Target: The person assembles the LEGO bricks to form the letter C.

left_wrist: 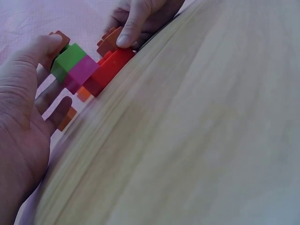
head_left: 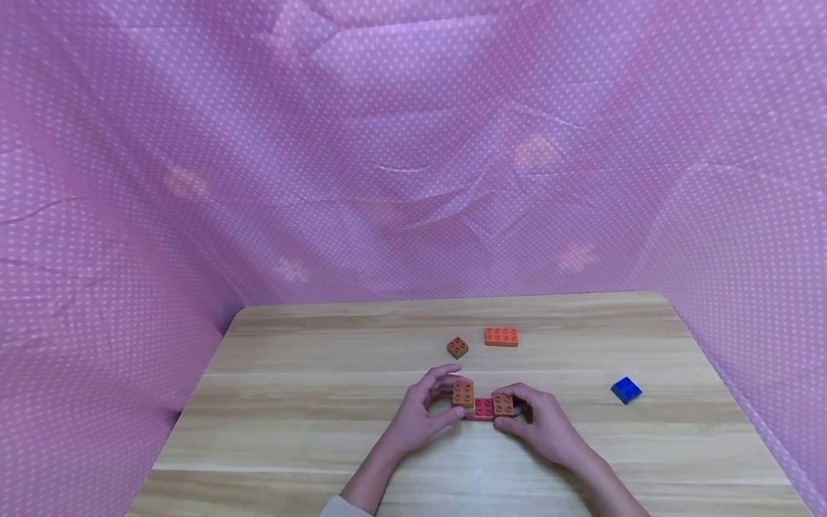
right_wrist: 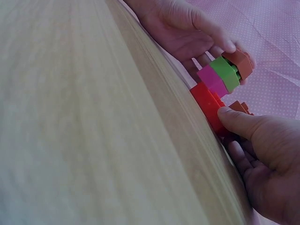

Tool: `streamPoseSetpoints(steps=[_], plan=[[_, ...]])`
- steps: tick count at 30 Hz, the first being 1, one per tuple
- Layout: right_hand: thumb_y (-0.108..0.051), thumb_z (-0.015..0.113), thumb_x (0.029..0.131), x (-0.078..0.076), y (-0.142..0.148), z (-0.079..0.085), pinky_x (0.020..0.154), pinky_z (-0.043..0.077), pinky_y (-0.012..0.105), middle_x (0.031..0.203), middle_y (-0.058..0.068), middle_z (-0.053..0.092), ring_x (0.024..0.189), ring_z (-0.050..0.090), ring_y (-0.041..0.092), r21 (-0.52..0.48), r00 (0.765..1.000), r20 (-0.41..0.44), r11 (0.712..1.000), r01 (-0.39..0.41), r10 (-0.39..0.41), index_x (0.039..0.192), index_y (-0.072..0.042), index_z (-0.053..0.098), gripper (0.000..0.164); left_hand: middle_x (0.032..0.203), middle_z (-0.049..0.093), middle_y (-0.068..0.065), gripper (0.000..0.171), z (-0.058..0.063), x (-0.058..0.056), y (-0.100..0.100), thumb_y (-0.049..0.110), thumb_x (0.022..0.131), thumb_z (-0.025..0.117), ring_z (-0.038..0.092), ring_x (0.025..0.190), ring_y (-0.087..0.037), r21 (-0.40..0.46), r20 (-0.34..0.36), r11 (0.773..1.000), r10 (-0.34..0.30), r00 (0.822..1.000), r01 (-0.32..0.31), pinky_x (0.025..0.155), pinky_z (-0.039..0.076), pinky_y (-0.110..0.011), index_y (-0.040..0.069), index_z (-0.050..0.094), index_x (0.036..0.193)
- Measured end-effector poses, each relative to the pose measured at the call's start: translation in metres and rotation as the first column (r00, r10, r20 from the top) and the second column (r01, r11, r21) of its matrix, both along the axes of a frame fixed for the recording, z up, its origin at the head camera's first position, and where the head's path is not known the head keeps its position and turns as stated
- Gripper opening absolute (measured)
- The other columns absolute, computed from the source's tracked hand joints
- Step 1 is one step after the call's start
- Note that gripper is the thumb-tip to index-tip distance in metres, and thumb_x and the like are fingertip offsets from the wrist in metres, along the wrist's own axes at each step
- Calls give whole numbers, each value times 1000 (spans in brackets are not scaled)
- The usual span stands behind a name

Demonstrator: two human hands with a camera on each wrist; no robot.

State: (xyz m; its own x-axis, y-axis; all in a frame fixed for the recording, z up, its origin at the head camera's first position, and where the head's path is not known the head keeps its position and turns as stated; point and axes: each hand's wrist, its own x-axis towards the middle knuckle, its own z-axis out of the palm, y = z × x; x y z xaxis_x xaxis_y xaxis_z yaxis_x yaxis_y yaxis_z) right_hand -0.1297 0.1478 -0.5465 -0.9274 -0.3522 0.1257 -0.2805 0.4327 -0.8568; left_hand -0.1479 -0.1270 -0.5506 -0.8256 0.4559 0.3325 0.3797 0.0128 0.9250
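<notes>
A long red brick (head_left: 483, 408) rests on the table. On its left end stand a magenta brick (left_wrist: 82, 71) and, above that, a green brick (left_wrist: 69, 61). My left hand (head_left: 418, 418) pinches a brown brick (head_left: 463, 392) at the top of this stack; it sits slightly tilted on the green one, whose studs show in a gap. Another brown brick (head_left: 504, 404) is on the red brick's right end. There my right hand (head_left: 544, 425) grips with thumb and fingers, the thumb on the red and brown bricks' near side. Its other fingertips are partly hidden.
Behind the hands lie a loose brown brick (head_left: 457, 347) and an orange brick (head_left: 501, 337). A blue brick (head_left: 626, 390) is off to the right. Pink dotted cloth (head_left: 413, 179) hangs around the wooden table (head_left: 284, 402).
</notes>
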Motion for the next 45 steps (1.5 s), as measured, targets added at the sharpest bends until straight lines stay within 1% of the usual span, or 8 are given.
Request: streamPoseSetpoints(steps=[4,8,12,18,23,31,37,45], plan=[[-21,87,88,0,0,-1,80,59,26,114,-5,75,93,68,8,-11,1000,-13,1000,-5,5,127,-15,72,43,151,61,-7,69,0,1,4,7,97,75,60,135,-29,12,-1,1000,-21,1000,21,116,48,-41,17,44,158],[-20,87,88,0,1,-1,81,59,26,114,-5,75,95,68,9,-12,999,-35,1000,-9,9,127,-14,72,42,154,57,-8,58,0,4,8,9,104,66,55,141,-27,22,29,999,-32,999,31,120,44,-39,11,45,158],[-19,87,88,0,1,-1,83,59,26,114,-6,75,97,68,10,-13,999,-40,1000,-9,8,127,-13,73,42,145,64,-8,45,-1,6,12,12,107,62,61,133,-23,24,68,999,-27,997,25,113,51,-37,4,52,150],[-19,87,88,0,1,-1,82,59,26,113,-6,75,96,69,10,-20,999,-29,1000,-15,15,126,-14,73,41,136,69,-8,35,-1,8,16,12,105,65,68,119,-22,29,86,1000,5,996,-7,100,60,-36,12,64,140],[-17,87,88,-1,2,-1,81,60,27,113,-6,75,95,68,9,-23,999,-32,1000,-17,17,126,-13,73,41,134,71,-7,34,-1,9,18,13,104,68,69,116,-20,24,71,999,40,997,-42,95,62,-36,11,66,138],[-18,87,87,-1,3,-1,81,59,27,113,-6,75,94,68,9,-18,999,-32,1000,-17,16,126,-13,72,42,132,72,-7,32,2,11,20,12,102,71,70,112,-19,27,88,998,58,994,-61,93,63,-35,14,69,134],[-18,88,87,0,3,0,81,59,27,113,-6,75,94,68,9,-14,1000,-28,1000,-12,11,126,-13,72,42,129,72,-12,32,2,10,20,10,102,71,71,108,-18,26,62,998,62,996,-63,91,63,-36,12,70,133],[-17,87,88,-1,3,-1,81,60,26,114,-5,75,95,69,9,-16,999,-45,1000,-19,18,127,-12,72,42,126,74,-6,33,2,10,20,13,100,74,72,109,-19,1,82,996,87,993,-88,94,63,-37,15,71,132]])
